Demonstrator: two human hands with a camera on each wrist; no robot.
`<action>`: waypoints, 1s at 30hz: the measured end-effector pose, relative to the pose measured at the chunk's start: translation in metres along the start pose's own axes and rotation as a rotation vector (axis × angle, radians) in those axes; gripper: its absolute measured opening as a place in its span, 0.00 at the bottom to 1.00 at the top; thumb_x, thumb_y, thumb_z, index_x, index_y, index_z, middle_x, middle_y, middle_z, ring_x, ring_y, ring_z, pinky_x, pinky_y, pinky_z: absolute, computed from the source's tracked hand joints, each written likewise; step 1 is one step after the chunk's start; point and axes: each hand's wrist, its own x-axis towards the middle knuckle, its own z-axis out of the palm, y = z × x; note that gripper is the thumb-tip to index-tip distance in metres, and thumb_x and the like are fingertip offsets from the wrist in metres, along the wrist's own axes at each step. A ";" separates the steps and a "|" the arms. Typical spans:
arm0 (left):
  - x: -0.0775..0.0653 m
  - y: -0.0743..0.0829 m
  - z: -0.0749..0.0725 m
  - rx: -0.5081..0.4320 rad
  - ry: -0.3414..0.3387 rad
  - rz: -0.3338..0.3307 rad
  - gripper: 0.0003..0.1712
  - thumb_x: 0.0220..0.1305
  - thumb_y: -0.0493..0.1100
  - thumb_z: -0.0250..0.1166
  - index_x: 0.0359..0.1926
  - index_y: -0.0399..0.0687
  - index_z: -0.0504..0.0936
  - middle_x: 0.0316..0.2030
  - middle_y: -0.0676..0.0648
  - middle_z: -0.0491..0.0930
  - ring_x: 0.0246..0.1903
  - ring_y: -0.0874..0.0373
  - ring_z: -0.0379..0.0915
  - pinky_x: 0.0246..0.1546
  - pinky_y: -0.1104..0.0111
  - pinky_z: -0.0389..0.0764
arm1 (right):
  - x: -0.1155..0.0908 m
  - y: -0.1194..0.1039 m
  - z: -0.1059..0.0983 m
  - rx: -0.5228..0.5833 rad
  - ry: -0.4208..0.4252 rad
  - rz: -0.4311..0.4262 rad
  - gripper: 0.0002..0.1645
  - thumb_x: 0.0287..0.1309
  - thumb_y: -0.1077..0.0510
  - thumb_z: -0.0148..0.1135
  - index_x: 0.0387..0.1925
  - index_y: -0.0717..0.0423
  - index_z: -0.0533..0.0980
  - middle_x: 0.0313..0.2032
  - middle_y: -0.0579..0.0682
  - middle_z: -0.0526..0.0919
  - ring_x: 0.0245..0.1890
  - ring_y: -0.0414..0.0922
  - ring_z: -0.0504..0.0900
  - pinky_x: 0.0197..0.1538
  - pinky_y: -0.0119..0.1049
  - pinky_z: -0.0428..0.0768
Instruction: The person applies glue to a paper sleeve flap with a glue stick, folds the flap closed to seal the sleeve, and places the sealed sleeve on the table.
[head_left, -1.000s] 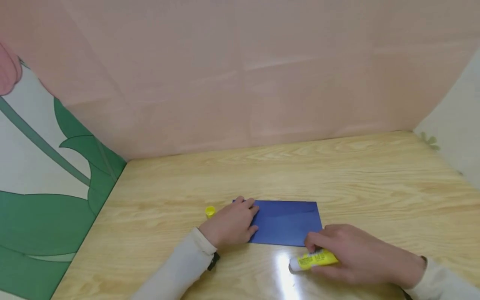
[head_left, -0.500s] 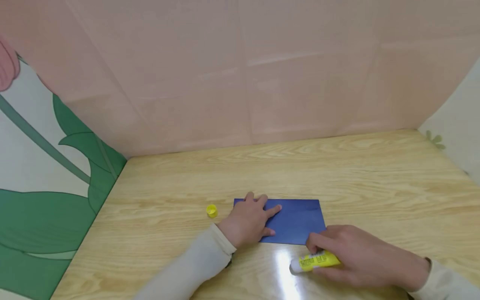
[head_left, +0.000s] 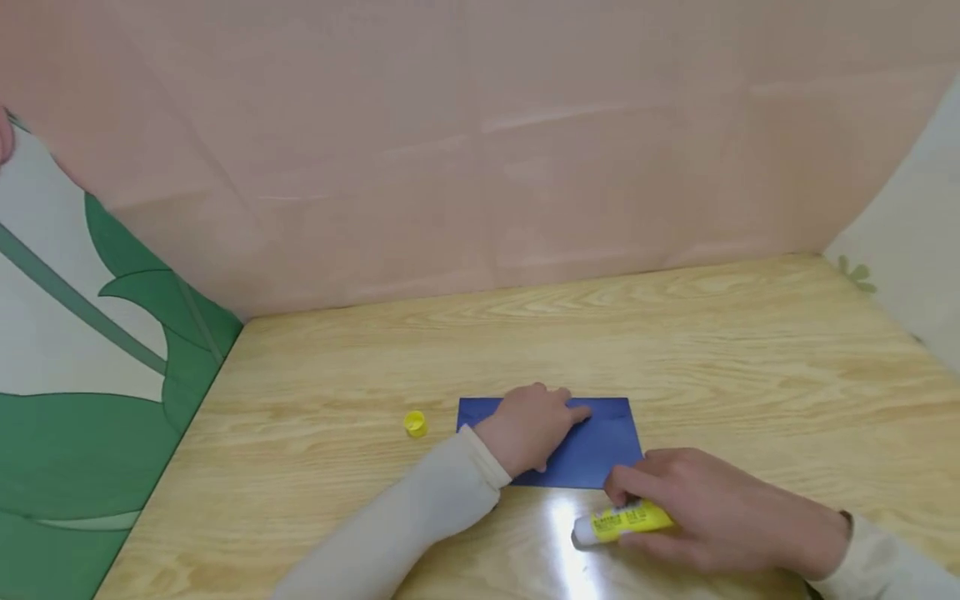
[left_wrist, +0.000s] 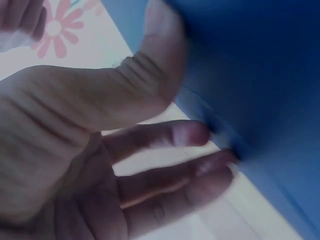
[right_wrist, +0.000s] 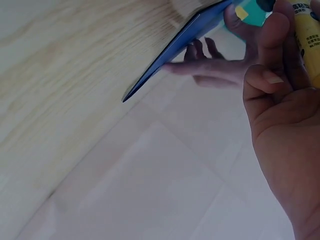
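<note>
A flat blue envelope (head_left: 600,454) lies on the table, a seam line showing near its far edge. My left hand (head_left: 527,427) rests across it with straight, spread fingers, covering its middle part. In the left wrist view, the thumb (left_wrist: 162,60) and fingertips lie over the blue surface by a fold. My right hand (head_left: 712,508) grips a yellow glue stick (head_left: 632,521), its white end pointing left, just in front of the envelope's near right corner. The right wrist view catches only part of the glue stick (right_wrist: 306,42), at the upper right.
A small yellow cap (head_left: 415,423) stands on the wooden table (head_left: 337,367), left of the envelope. A pinkish sheet (head_left: 360,167) hangs behind the table, and a leaf-patterned panel (head_left: 75,467) borders its left side.
My left hand has slid rightward over the envelope, from its left end to past the middle, with fingers spread. The right hand and the glue stick have stayed almost in place.
</note>
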 end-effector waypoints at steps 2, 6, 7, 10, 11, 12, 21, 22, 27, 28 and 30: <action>0.003 0.003 -0.006 -0.017 -0.020 -0.013 0.44 0.58 0.49 0.74 0.72 0.73 0.65 0.45 0.55 0.82 0.41 0.62 0.78 0.43 0.72 0.83 | 0.001 0.000 0.001 0.008 0.005 -0.016 0.16 0.58 0.44 0.70 0.40 0.33 0.70 0.30 0.25 0.67 0.30 0.22 0.66 0.33 0.14 0.61; 0.009 0.006 -0.014 -0.050 -0.093 -0.045 0.43 0.70 0.40 0.62 0.74 0.84 0.55 0.20 0.57 0.70 0.24 0.64 0.65 0.28 0.76 0.75 | 0.003 0.000 0.002 0.019 0.002 -0.023 0.16 0.58 0.44 0.70 0.40 0.33 0.70 0.30 0.25 0.68 0.30 0.22 0.66 0.34 0.13 0.60; 0.010 0.006 -0.014 -0.052 -0.111 -0.054 0.45 0.70 0.40 0.61 0.74 0.86 0.52 0.18 0.56 0.66 0.22 0.64 0.62 0.26 0.76 0.73 | 0.003 0.000 0.002 0.021 0.001 -0.022 0.16 0.58 0.44 0.71 0.40 0.33 0.70 0.30 0.25 0.68 0.30 0.22 0.66 0.34 0.13 0.60; 0.011 0.006 -0.012 -0.027 -0.107 -0.058 0.47 0.69 0.39 0.63 0.74 0.86 0.50 0.17 0.56 0.63 0.20 0.64 0.59 0.23 0.77 0.71 | 0.005 0.000 0.002 0.019 -0.002 -0.023 0.16 0.57 0.44 0.71 0.40 0.32 0.70 0.29 0.24 0.67 0.31 0.22 0.66 0.34 0.14 0.61; 0.010 0.005 -0.010 -0.020 -0.080 -0.053 0.46 0.68 0.39 0.63 0.74 0.85 0.52 0.18 0.57 0.65 0.21 0.64 0.61 0.23 0.77 0.72 | 0.005 0.000 0.002 0.018 -0.002 -0.024 0.16 0.57 0.44 0.71 0.40 0.32 0.70 0.29 0.24 0.67 0.31 0.22 0.66 0.34 0.14 0.61; 0.009 0.005 -0.007 -0.012 -0.043 -0.047 0.44 0.69 0.39 0.63 0.74 0.84 0.55 0.19 0.57 0.69 0.21 0.65 0.63 0.24 0.76 0.73 | 0.005 0.000 0.002 0.017 -0.004 -0.023 0.16 0.57 0.44 0.71 0.40 0.32 0.70 0.29 0.24 0.67 0.31 0.22 0.66 0.34 0.15 0.62; -0.005 -0.002 0.011 -0.024 0.158 -0.015 0.17 0.59 0.47 0.74 0.49 0.56 0.85 0.42 0.55 0.84 0.38 0.60 0.80 0.39 0.72 0.83 | 0.004 0.003 0.003 0.008 0.017 -0.052 0.18 0.55 0.43 0.72 0.39 0.34 0.71 0.28 0.25 0.66 0.29 0.22 0.65 0.33 0.13 0.59; -0.007 -0.004 0.012 -0.047 0.163 -0.009 0.18 0.55 0.49 0.76 0.47 0.55 0.85 0.42 0.55 0.83 0.38 0.60 0.80 0.40 0.72 0.83 | 0.004 0.003 0.002 0.006 0.015 -0.048 0.18 0.55 0.43 0.73 0.39 0.34 0.70 0.28 0.25 0.66 0.29 0.22 0.65 0.33 0.13 0.59; -0.011 -0.016 0.019 -0.195 0.161 0.006 0.17 0.55 0.49 0.75 0.47 0.53 0.87 0.43 0.55 0.84 0.42 0.62 0.80 0.47 0.74 0.81 | 0.001 0.002 0.001 -0.009 0.001 -0.021 0.18 0.55 0.43 0.72 0.39 0.33 0.70 0.28 0.24 0.65 0.29 0.21 0.64 0.33 0.13 0.58; -0.011 -0.019 0.020 -0.235 0.161 0.010 0.16 0.57 0.47 0.74 0.47 0.53 0.87 0.44 0.55 0.84 0.44 0.63 0.80 0.48 0.74 0.80 | 0.000 0.003 0.001 -0.011 -0.002 -0.015 0.18 0.55 0.43 0.72 0.39 0.33 0.70 0.28 0.24 0.65 0.29 0.21 0.64 0.33 0.13 0.58; -0.012 -0.027 0.022 -0.318 0.149 0.021 0.14 0.61 0.41 0.71 0.49 0.50 0.87 0.47 0.54 0.85 0.49 0.63 0.81 0.53 0.74 0.79 | 0.000 0.003 0.001 -0.014 -0.007 -0.003 0.18 0.55 0.43 0.72 0.39 0.33 0.70 0.28 0.24 0.66 0.29 0.21 0.64 0.32 0.14 0.59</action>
